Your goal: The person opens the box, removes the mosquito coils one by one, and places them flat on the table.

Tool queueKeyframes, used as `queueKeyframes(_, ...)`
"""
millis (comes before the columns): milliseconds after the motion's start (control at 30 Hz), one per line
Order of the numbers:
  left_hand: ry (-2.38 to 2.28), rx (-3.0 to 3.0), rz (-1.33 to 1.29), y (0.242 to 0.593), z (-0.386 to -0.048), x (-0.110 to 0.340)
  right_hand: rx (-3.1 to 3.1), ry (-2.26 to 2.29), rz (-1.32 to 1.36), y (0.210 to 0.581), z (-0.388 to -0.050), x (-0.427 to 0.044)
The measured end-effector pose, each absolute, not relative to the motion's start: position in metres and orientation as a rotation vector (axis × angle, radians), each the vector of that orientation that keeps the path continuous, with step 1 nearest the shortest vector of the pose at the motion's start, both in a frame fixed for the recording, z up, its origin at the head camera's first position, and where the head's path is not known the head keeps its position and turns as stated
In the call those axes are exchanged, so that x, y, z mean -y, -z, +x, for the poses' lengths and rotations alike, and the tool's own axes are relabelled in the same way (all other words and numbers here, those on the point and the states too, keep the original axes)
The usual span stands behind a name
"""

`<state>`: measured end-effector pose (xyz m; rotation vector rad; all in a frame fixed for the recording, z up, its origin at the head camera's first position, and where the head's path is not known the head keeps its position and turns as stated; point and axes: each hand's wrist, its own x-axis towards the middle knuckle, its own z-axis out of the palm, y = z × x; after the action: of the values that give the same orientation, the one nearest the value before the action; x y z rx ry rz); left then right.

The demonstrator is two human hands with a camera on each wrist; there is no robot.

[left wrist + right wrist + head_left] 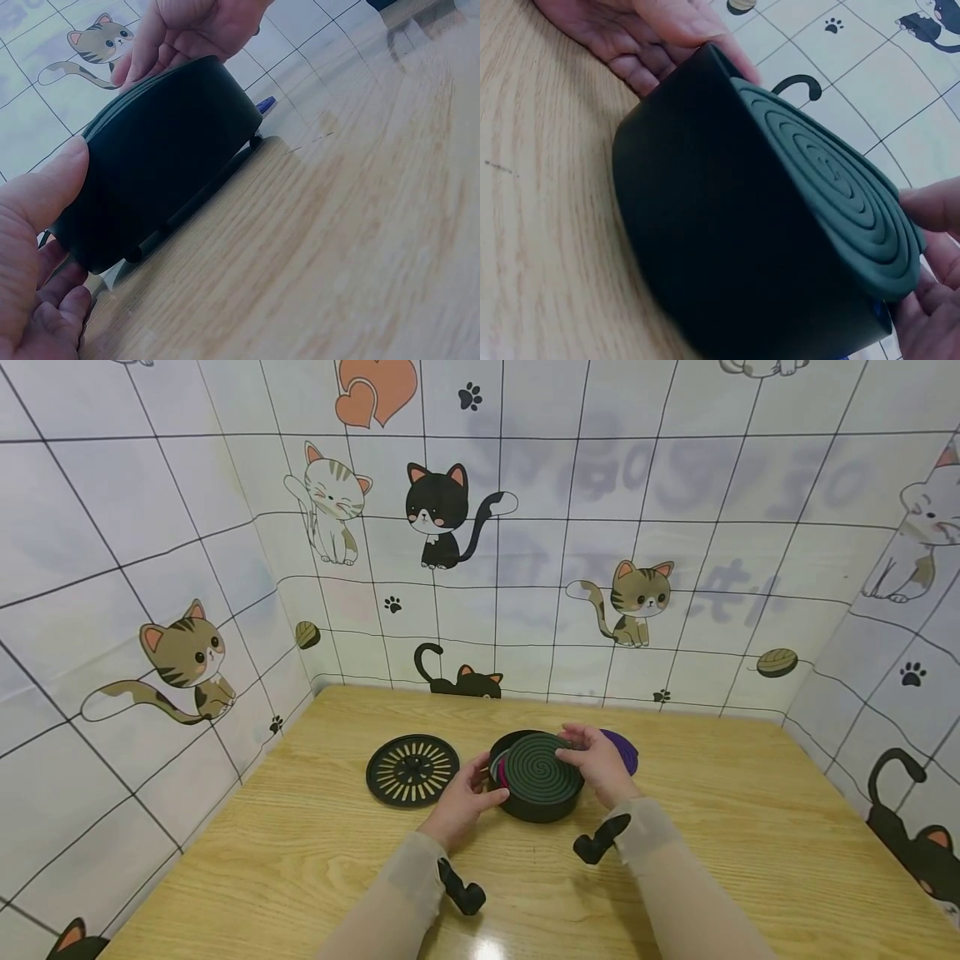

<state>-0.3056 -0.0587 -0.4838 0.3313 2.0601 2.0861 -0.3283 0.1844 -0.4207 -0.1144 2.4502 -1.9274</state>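
Observation:
A green spiral mosquito coil (543, 768) lies tilted at the mouth of a round black tin (538, 813), partly above its rim. My right hand (602, 768) pinches the coil's right edge between thumb and fingers, as the right wrist view shows at the coil (832, 180). On the tin's left side my left hand (459, 803) grips the wall, thumb in front and fingers behind. Beneath the green coil a strip of magenta (502, 770) and something pale show inside the tin; the rest is covered. Small feet under the tin (161, 157) appear in the left wrist view.
A black slotted lid (381, 772) with a central knob lies left of the tin on the wooden table (720, 852). Behind my right hand is a purple coil (622, 752), partly hidden. A cat-patterned wall covering (525, 635) stands along the table's back and sides.

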Motion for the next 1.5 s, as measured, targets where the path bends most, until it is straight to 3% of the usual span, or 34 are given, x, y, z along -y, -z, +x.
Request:
queueKeyframes(800,-2.077,-2.064,0.354,0.485,-0.308,0.059,-2.223,1.984,0.053,0.418,-0.326,-0.188)
queueKeyframes(1500,-2.08,-2.071,0.352,0.485,-0.309,0.058,-2.286,1.843,-0.079,0.407,-0.32,-0.195)
